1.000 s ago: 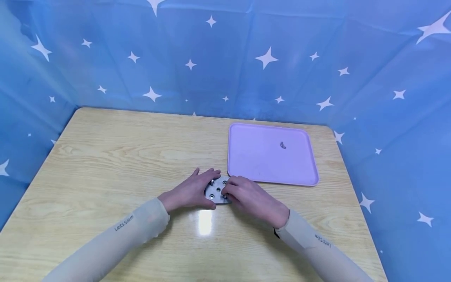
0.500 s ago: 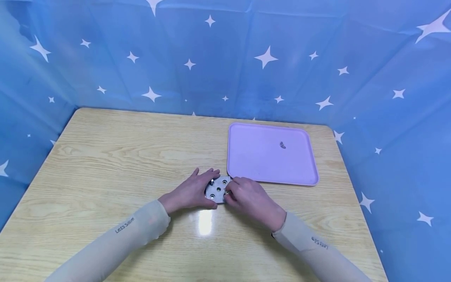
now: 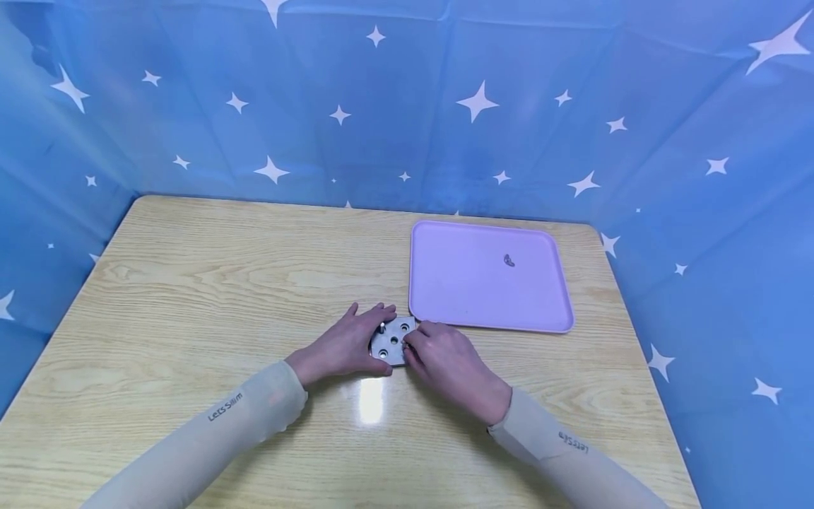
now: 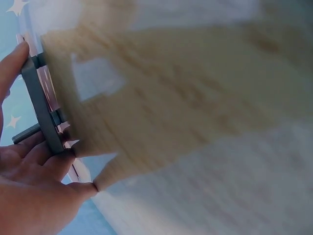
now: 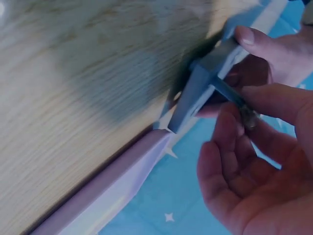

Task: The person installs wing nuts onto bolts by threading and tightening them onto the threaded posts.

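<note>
A grey metal plate with several holes lies on the wooden table, just in front of the tray. My left hand grips its left side, thumb at the near edge and fingers at the far edge. One threaded bolt stands out of the plate beside the left fingers. At the plate's right side my right hand pinches a second bolt between thumb and fingers. A small shiny piece sits at that bolt's outer end; blur hides its kind. Short feet show under the plate.
Behind and right of the plate lies a shallow purple tray, its near left corner close to the plate. Small dark metal pieces rest in it. A blue star-printed curtain surrounds the table at the back and sides.
My right hand has shifted slightly left, and its fingers have changed position around the bolt. My left hand and the plate stay almost where they were.
</note>
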A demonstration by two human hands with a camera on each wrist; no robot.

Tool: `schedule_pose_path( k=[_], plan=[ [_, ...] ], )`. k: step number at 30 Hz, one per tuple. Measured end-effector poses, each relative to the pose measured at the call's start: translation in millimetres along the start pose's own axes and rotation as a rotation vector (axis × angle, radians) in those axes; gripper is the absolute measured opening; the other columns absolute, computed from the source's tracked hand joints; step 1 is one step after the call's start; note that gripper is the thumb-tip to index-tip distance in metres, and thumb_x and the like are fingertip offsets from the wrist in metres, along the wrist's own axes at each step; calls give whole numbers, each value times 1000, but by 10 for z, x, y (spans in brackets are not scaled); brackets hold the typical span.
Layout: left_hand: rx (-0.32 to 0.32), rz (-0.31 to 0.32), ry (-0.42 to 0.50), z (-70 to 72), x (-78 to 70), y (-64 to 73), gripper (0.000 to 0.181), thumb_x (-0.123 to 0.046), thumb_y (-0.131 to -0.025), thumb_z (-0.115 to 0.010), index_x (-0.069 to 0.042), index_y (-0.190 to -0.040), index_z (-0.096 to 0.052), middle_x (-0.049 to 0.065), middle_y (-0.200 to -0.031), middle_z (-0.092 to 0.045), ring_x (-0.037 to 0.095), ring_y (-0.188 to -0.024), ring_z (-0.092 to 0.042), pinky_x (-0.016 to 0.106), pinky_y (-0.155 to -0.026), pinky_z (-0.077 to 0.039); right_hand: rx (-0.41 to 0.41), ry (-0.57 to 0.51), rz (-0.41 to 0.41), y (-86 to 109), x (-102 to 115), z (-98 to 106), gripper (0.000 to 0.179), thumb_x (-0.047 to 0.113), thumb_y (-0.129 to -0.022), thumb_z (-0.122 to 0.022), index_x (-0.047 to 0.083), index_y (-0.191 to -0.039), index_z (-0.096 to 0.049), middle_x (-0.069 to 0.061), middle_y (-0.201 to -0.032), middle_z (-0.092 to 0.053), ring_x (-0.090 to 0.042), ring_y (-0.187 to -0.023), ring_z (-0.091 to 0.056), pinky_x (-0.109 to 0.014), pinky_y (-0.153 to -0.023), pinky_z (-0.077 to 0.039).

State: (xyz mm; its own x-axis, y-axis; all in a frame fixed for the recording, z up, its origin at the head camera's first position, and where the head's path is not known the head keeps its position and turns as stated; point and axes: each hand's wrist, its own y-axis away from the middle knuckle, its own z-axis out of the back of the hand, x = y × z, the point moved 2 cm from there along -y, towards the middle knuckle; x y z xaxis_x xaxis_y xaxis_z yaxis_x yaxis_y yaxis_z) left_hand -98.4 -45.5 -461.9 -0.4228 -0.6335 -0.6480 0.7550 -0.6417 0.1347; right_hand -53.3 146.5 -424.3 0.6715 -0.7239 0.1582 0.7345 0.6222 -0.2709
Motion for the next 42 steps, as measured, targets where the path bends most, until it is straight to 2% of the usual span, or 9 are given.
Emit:
schedule_pose_path(
  k=[5,10,16,26,35,42],
  plan=[
    [3,3,1,-2,4,2,98,-37,-76,-92,-1,-154,-43,16,-160,-43,31,-152,-33,58,-126,-11,68,-97,23,-15,-9,47,8,7,-91,-77,5,-99,-75,-4,-91,-67,-18,-77,-62,-32,-68,-56],
    [4,0,-1,-5,6,4,98,-36,-76,-91,0,-153,-43,15,-160,-43,31,-152,-33,58,-127,-10,71,-134,44,-9,-38,62,13,6,-91,-78,4,-103,-72,-5,-96,-68,-20,-82,-63,-34,-73,-57],
    [7,1,-5,3,6,-3,99,-36,-76,-91,0,-154,-43,15,-161,-42,31,-152,-33,57,-127,-10,93,-182,26,-7,-74,111,12,7,-92,-77,7,-104,-74,-1,-96,-66,-16,-83,-59,-31,-73,-54],
    [12,7,-2,5,-8,4,98,-37,-77,-91,-1,-154,-42,14,-162,-41,31,-152,-32,57,-127,-9,92,-162,85,-9,-76,83,14,5,-90,-79,5,-103,-74,-4,-100,-67,-19,-87,-62,-33,-79,-56],
    [2,-4,0,2,5,0,98,-36,-76,-91,0,-153,-44,14,-161,-42,31,-152,-33,58,-126,-11,116,-127,56,-30,-67,92,13,8,-89,-81,6,-100,-74,-2,-94,-65,-17,-81,-59,-31,-73,-54],
    [1,-3,-3,6,-8,3,98,-36,-75,-92,0,-152,-45,14,-160,-43,31,-152,-34,58,-126,-11,99,-111,20,-23,-62,77,13,13,-90,-81,6,-99,-74,-2,-91,-67,-17,-78,-61,-31,-70,-55]
  ],
)
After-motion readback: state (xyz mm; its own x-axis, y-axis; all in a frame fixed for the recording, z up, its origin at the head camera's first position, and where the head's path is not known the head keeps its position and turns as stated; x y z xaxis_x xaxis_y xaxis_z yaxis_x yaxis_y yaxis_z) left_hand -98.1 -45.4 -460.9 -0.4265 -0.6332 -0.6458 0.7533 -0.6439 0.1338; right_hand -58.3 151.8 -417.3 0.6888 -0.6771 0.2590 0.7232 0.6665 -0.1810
